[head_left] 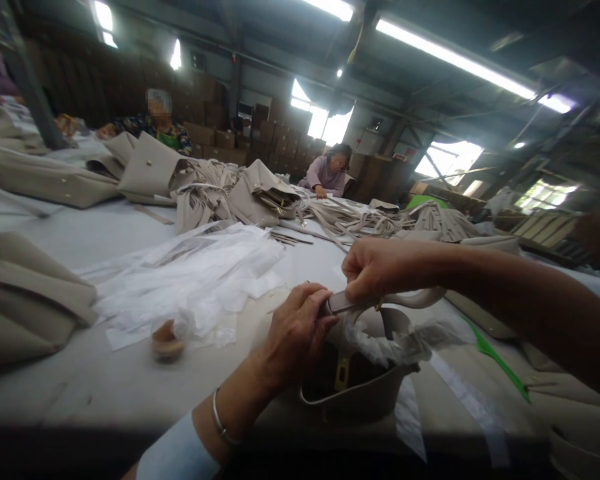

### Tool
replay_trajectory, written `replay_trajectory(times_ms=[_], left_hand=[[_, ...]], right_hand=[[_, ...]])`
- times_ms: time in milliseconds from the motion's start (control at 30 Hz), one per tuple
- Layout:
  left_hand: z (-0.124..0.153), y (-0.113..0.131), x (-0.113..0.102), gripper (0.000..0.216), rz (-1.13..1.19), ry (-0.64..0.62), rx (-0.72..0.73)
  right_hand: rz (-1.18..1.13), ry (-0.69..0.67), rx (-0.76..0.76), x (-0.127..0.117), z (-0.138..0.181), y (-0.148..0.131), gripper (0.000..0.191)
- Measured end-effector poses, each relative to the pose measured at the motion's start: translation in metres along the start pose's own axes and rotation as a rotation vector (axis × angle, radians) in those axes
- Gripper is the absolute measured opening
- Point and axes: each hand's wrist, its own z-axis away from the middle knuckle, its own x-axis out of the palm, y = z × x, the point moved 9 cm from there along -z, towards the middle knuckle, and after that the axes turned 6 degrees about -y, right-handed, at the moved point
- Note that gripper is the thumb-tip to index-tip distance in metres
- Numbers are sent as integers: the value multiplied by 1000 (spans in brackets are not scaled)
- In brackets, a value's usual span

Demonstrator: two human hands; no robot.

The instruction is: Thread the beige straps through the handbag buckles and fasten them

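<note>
A beige handbag (365,390) stands open on the white table (80,380) just in front of me. Its curved handle (410,299) arches over the opening, and white wrapping (380,343) hangs around the lower part of the handle. My left hand (295,333), with a silver bracelet at the wrist, pinches the left end of the handle. My right hand (380,270) is closed on the handle right beside it, fingers curled down. Both hands touch near the same spot.
A heap of white paper sheets (190,280) lies left of the bag, with a small brown cup (167,341) at its edge. Beige bags (25,300) and loose straps (350,220) are piled across the table. Two people (327,172) work at the far side. A green strip (500,363) lies at right.
</note>
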Motion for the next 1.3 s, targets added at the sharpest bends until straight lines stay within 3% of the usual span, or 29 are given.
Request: replay_trajectory(times_ms=[300, 533, 700, 833, 1033, 1200, 1300], left_hand=[[2, 1, 7, 24, 4, -14, 24], [3, 0, 12, 25, -20, -104, 27], [4, -1, 16, 25, -33, -141, 32], [3, 1, 14, 24, -36, -112, 38], [4, 1, 17, 21, 19, -129, 45], [4, -3, 16, 18, 109, -155, 40], [5, -3, 9, 19, 26, -122, 60]], right_hand=[[406, 73, -67, 3, 12, -19, 17], [213, -138, -58, 18, 7, -9, 8], [275, -114, -151, 22, 8, -14, 22], [306, -87, -126, 22, 9, -10, 29], [412, -121, -110, 28, -3, -12, 19], [274, -157, -164, 38, -11, -4, 12], [154, -149, -182, 42, -12, 4, 10]])
